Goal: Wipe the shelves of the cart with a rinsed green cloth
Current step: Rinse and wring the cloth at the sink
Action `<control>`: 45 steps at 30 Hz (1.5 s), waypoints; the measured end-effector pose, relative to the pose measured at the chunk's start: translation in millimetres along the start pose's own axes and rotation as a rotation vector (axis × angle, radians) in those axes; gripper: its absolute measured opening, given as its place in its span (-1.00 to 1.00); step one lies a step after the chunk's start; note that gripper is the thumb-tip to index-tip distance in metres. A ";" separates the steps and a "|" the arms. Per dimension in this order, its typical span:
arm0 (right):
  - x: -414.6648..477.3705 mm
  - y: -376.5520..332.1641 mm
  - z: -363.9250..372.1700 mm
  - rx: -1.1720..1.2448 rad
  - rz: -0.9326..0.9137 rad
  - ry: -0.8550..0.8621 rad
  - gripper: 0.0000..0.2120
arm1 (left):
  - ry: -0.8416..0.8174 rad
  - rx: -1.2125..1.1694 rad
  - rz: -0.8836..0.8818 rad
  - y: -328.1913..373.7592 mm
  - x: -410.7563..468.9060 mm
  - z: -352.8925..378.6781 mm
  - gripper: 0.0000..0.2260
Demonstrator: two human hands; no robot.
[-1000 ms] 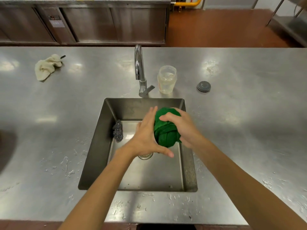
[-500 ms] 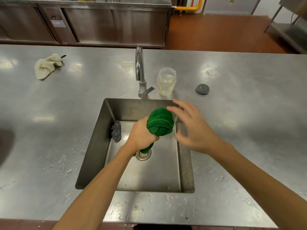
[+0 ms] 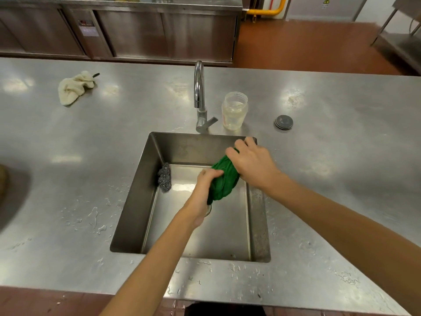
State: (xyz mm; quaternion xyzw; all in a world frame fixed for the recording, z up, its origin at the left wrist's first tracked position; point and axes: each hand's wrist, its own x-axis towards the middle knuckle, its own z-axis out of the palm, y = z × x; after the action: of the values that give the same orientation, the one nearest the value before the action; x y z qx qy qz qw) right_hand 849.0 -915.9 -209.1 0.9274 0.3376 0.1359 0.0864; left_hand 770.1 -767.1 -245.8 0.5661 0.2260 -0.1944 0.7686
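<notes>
While I look down over the sink (image 3: 136, 197), my left hand (image 3: 206, 190) grips the near end of the green cloth (image 3: 224, 179) and my right hand (image 3: 254, 163) grips its far end, above the basin, right of the steel scourer (image 3: 165, 177).

Bare left hand (image 3: 202, 190) and right hand (image 3: 255, 165) (forearms (image 3: 330, 220) bare, slim too)

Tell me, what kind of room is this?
Most likely a restaurant or canteen kitchen: the long stainless steel counter holds a square steel sink, big steel cabinets stand behind, and the left hand and right hand grip a bunched green cloth over the sink.
</notes>
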 end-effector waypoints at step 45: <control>9.3 -29.9 5.6 0.841 0.470 -0.236 -0.12 | 0.395 -0.420 0.053 73.2 62.8 3.9 -0.78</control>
State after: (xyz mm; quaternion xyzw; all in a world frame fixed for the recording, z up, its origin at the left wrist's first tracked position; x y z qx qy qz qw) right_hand 839.6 -887.7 -220.2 0.9420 0.1329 -0.1021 -0.2907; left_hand 862.8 -752.8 -223.2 0.4271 0.3920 -0.0092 0.8148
